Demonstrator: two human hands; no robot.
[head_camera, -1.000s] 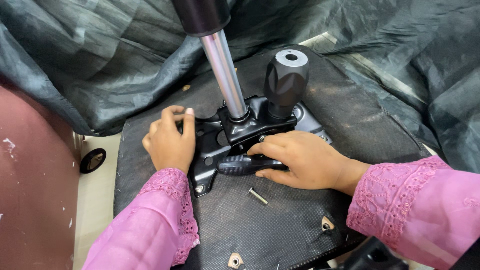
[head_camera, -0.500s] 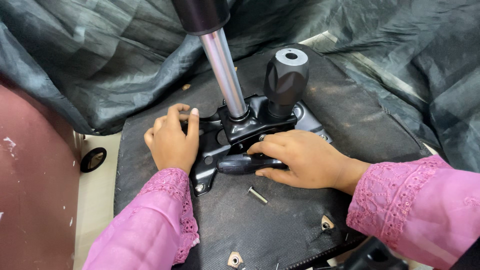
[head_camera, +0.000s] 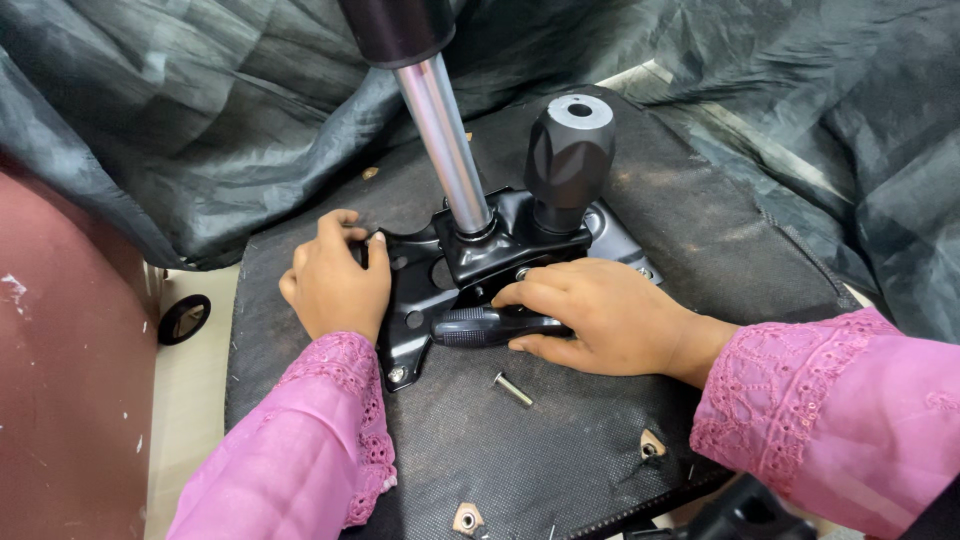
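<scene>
Left hand (head_camera: 335, 280) slightly shifted, grip curled over bracket (head_camera: 420, 300); right hand (head_camera: 590, 315) clamped on handle (head_camera: 480, 326).

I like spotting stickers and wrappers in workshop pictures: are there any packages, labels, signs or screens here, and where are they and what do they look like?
None in view: no package, label, sign or screen shows.
What is there: the left hand on a black metal plate, the right hand on a black lever handle, and a loose bolt on the dark seat underside.
</scene>
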